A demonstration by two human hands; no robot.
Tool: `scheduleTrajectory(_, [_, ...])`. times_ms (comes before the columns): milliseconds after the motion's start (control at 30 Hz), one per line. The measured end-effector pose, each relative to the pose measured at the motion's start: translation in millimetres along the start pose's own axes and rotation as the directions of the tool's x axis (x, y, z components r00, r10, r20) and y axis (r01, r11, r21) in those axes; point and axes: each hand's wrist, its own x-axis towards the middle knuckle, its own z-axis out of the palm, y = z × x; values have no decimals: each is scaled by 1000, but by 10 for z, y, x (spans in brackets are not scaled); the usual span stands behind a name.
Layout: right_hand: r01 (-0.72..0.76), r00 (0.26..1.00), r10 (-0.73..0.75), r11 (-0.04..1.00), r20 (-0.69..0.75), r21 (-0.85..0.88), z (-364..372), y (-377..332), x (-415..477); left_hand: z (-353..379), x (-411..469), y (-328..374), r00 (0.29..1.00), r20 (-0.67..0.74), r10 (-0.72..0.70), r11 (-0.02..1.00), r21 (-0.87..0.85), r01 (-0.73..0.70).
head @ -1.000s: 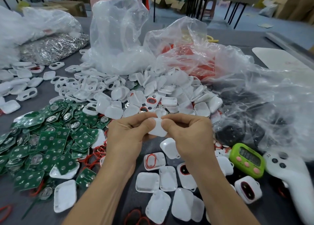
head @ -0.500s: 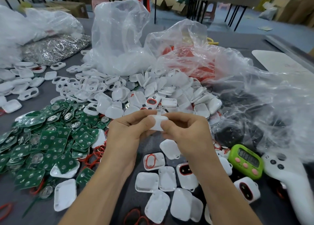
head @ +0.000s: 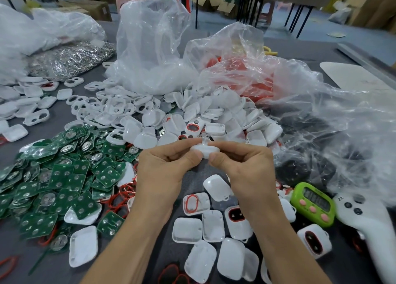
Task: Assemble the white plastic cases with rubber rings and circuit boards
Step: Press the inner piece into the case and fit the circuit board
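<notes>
Head view: clear bag (head: 235, 43) holds red parts (head: 242, 69) behind held case (head: 205, 150).

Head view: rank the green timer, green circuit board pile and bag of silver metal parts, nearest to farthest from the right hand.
1. green timer, just right of the right hand.
2. green circuit board pile, left, past the left hand.
3. bag of silver metal parts, far back left.
</notes>
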Motion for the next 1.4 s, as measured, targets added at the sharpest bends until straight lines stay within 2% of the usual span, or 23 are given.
scheduleTrajectory(300, [-27,999,26,999,-35,-28,59,46,-27,-6,-1,-49,997,-77,6,998,65,-1])
scheduleTrajectory(467, [-32,997,25,995,-69,-99,83,45,-38,21,21,-47,993,-121,7,996,91,4])
scheduleTrajectory(533, [-85,992,79,995,-101,-53,95,40,-11,44,37,-39,993,-112,-30,998,57,36])
scheduleTrajectory(633, [-182,977,193,976,-91,118,97,17,29,40,56,-4,995,-45,-84,996,-7,83])
scheduleTrajectory(733, [-221,972,229,967,-50,129,82,21,30,-26,78,1,997,-48,-67,993,90,71])
scheduleTrajectory(867, [-196,981,195,979,-24,-60,90,94,-8,-80,93,-30,994,-103,-46,985,162,63])
scheduleTrajectory(967, [-190,982,187,975,-37,-114,85,113,-6,-75,98,-56,990,-127,-59,985,156,79])
scheduleTrajectory(1000, [-144,989,135,968,-58,-207,78,128,-9,-53,97,-67,988,-140,-61,983,164,84])
scheduleTrajectory(1033, [-65,997,45,933,-64,-354,77,143,-15,-30,97,-79,985,-161,-62,980,176,90])
scheduleTrajectory(1100, [111,992,-123,787,23,-607,109,159,-57,-5,93,-87,977,-206,-62,978,185,101])
scheduleTrajectory(1167, [152,988,-140,739,71,-656,128,181,-66,-15,90,-62,976,-211,-63,981,168,100])
scheduleTrajectory(1233, [73,997,-57,831,47,-552,111,169,-35,-45,81,-31,982,-179,-53,984,159,82])
scheduleTrajectory(1300, [-126,990,137,972,43,-198,116,111,-6,-73,82,-5,987,-152,-49,983,165,74])
scheduleTrajectory(1333, [-223,972,224,974,69,-23,120,70,-5,-80,89,8,990,-128,-59,984,159,79])
scheduleTrajectory(1400, [-334,940,317,931,130,148,123,3,-1,-83,93,22,994,-38,-100,990,93,103])
